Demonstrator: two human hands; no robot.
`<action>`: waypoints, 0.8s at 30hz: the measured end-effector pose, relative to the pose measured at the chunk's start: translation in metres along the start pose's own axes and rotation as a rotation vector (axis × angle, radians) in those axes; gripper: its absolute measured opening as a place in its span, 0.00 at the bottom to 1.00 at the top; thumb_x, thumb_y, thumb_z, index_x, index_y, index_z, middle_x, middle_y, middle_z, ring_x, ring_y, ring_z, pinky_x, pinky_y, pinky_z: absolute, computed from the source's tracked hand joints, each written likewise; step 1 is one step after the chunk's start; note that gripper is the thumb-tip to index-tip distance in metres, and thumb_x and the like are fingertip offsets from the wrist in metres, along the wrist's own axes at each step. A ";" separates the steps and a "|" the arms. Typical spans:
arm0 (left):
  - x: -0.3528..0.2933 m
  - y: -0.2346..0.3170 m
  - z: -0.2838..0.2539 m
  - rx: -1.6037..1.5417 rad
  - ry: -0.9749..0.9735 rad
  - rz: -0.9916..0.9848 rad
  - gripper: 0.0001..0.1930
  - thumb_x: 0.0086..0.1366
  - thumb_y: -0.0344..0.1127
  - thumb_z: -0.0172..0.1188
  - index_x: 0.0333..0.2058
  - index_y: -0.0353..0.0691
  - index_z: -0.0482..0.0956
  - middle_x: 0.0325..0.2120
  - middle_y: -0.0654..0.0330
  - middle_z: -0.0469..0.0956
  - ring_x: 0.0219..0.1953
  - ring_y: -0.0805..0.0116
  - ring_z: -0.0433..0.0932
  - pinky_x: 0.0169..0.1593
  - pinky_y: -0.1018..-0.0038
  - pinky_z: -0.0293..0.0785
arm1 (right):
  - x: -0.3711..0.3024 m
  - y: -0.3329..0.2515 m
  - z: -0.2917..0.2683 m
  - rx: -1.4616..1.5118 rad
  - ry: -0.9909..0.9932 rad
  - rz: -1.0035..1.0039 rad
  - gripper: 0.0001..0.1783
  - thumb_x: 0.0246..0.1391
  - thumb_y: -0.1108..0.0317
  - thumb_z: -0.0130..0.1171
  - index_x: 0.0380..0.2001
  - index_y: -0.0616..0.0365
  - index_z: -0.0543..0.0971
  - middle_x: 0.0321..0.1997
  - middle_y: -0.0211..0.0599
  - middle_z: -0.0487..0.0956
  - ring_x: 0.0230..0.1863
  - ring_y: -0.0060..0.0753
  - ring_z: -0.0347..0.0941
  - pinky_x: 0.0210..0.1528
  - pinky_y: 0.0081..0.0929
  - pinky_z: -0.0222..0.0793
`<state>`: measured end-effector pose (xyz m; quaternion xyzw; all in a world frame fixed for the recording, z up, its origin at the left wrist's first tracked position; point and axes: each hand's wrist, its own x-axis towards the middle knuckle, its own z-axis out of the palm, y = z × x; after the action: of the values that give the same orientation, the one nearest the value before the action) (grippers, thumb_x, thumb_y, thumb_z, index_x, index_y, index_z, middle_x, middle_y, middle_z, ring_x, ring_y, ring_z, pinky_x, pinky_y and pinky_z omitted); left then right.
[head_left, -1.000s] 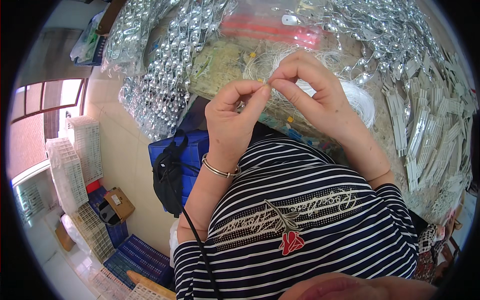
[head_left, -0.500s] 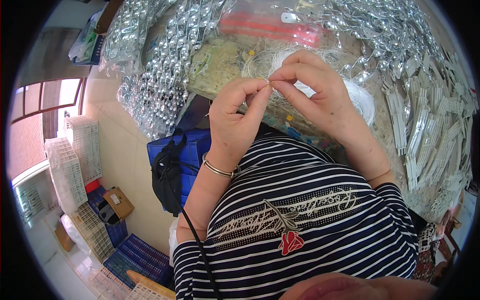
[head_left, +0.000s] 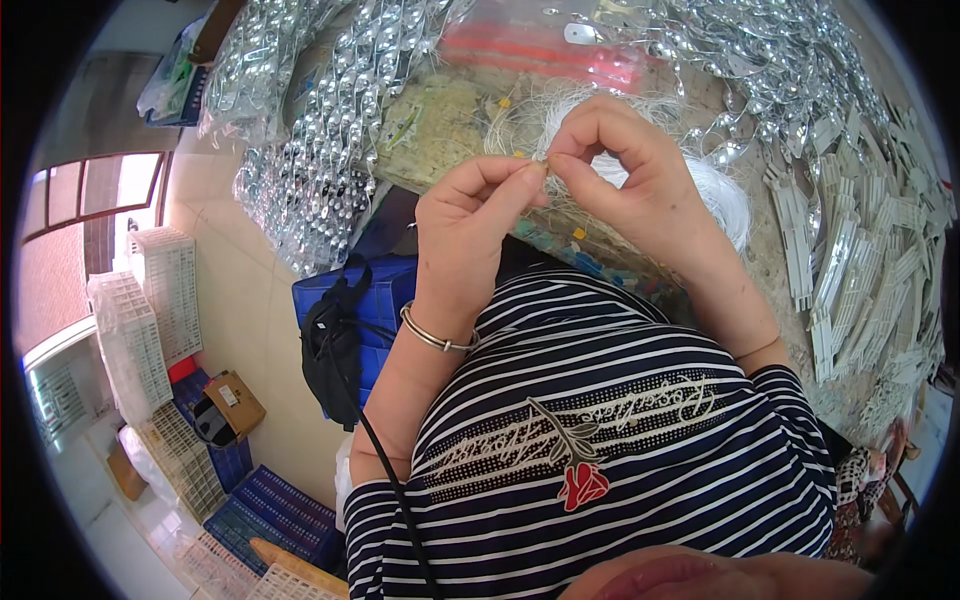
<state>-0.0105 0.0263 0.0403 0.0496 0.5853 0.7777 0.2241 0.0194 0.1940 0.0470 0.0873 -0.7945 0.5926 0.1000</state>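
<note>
Handwork of a fine sort is, as I judge it from my distant seat, the step under way: the left hand (head_left: 465, 220) pinches a tiny piece (head_left: 546, 164) between thumb and forefinger, and the right hand (head_left: 640, 185) has its thumb and forefinger pressed together right beside it; whether they grip the same piece I cannot tell, since it is too small to make out. The piece sits between the two hands, raised over the table (head_left: 450, 125). For the next move I would want a light, steady pinch and little wrist travel. Behind the right hand lies a loose coil of white filament (head_left: 728, 205), thin and springy-looking. Beyond the left hand, to its left, silver strings (head_left: 350, 100) show dense, shiny, beaded rows; past the right hand glints a tangled silvery heap (head_left: 790, 60), and to its right pale, stiff-looking strips (head_left: 845, 270) pile up, narrow and straight.
</note>
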 end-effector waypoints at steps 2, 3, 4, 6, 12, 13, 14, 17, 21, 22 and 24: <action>-0.001 0.001 0.000 -0.027 -0.002 -0.002 0.06 0.59 0.26 0.57 0.35 0.33 0.78 0.23 0.64 0.77 0.23 0.84 0.69 0.27 0.87 0.58 | -0.001 0.001 0.001 0.127 -0.014 0.084 0.03 0.50 0.77 0.56 0.30 0.62 0.73 0.32 0.28 0.70 0.35 0.18 0.68 0.40 0.16 0.64; -0.001 0.001 0.001 -0.053 -0.006 -0.004 0.06 0.59 0.26 0.57 0.35 0.32 0.78 0.23 0.64 0.77 0.23 0.84 0.68 0.26 0.87 0.57 | -0.002 0.002 0.002 0.254 -0.027 0.169 0.03 0.51 0.77 0.54 0.31 0.62 0.73 0.33 0.27 0.70 0.36 0.17 0.67 0.41 0.15 0.63; -0.001 0.002 0.001 -0.054 -0.005 -0.004 0.06 0.59 0.26 0.57 0.35 0.32 0.78 0.23 0.64 0.77 0.23 0.84 0.68 0.26 0.87 0.57 | -0.002 0.002 0.001 0.253 -0.028 0.169 0.03 0.51 0.77 0.54 0.31 0.62 0.73 0.33 0.27 0.70 0.36 0.17 0.67 0.41 0.15 0.63; -0.001 0.003 0.001 -0.014 0.011 0.013 0.06 0.59 0.25 0.58 0.35 0.32 0.78 0.24 0.63 0.77 0.25 0.82 0.70 0.29 0.87 0.61 | -0.002 0.002 0.001 0.301 -0.055 0.218 0.02 0.53 0.77 0.54 0.32 0.62 0.73 0.34 0.26 0.69 0.38 0.16 0.66 0.42 0.16 0.62; -0.003 0.004 -0.001 0.177 0.024 0.060 0.06 0.58 0.24 0.58 0.35 0.32 0.78 0.28 0.63 0.78 0.29 0.79 0.74 0.36 0.85 0.69 | -0.003 0.003 0.000 0.231 -0.076 0.158 0.03 0.53 0.76 0.55 0.32 0.61 0.73 0.35 0.26 0.69 0.38 0.16 0.66 0.43 0.16 0.63; -0.002 0.004 -0.001 0.176 0.025 0.059 0.06 0.58 0.24 0.58 0.35 0.32 0.78 0.28 0.63 0.78 0.29 0.79 0.74 0.36 0.85 0.69 | -0.001 0.003 0.000 0.231 -0.077 0.159 0.03 0.53 0.76 0.55 0.32 0.61 0.73 0.35 0.26 0.69 0.38 0.16 0.66 0.43 0.16 0.63; -0.001 0.003 -0.002 0.209 0.021 0.084 0.05 0.58 0.23 0.58 0.34 0.32 0.78 0.28 0.63 0.78 0.29 0.79 0.74 0.36 0.85 0.69 | 0.000 0.002 -0.001 0.198 -0.092 0.161 0.03 0.53 0.76 0.55 0.32 0.61 0.73 0.35 0.26 0.69 0.38 0.16 0.66 0.43 0.16 0.63; 0.000 0.000 -0.005 0.294 0.011 0.140 0.05 0.58 0.23 0.59 0.34 0.31 0.78 0.28 0.63 0.78 0.30 0.80 0.74 0.36 0.85 0.69 | 0.001 0.002 -0.002 0.148 -0.111 0.163 0.03 0.53 0.75 0.54 0.32 0.61 0.73 0.35 0.25 0.69 0.38 0.15 0.66 0.43 0.16 0.62; 0.000 0.000 -0.005 0.340 0.005 0.153 0.05 0.57 0.23 0.60 0.33 0.32 0.78 0.28 0.64 0.78 0.30 0.81 0.74 0.36 0.86 0.68 | 0.001 0.004 -0.002 0.241 -0.104 0.219 0.03 0.54 0.75 0.54 0.32 0.60 0.72 0.34 0.23 0.69 0.37 0.14 0.65 0.43 0.16 0.62; -0.001 0.001 -0.004 0.340 0.005 0.153 0.05 0.57 0.23 0.60 0.33 0.32 0.78 0.28 0.64 0.78 0.30 0.81 0.74 0.36 0.86 0.68 | 0.000 0.005 -0.002 0.241 -0.104 0.220 0.03 0.54 0.75 0.54 0.32 0.60 0.72 0.34 0.23 0.69 0.37 0.14 0.65 0.43 0.16 0.62; -0.001 0.003 -0.002 0.215 0.006 0.104 0.05 0.57 0.23 0.60 0.33 0.32 0.78 0.28 0.65 0.78 0.30 0.82 0.73 0.36 0.86 0.68 | -0.001 0.007 -0.001 0.457 -0.107 0.292 0.03 0.55 0.74 0.54 0.33 0.59 0.73 0.34 0.22 0.70 0.38 0.14 0.65 0.43 0.15 0.62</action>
<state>-0.0109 0.0229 0.0429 0.1016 0.6626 0.7211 0.1751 0.0189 0.1972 0.0409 0.0231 -0.6484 0.7593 -0.0507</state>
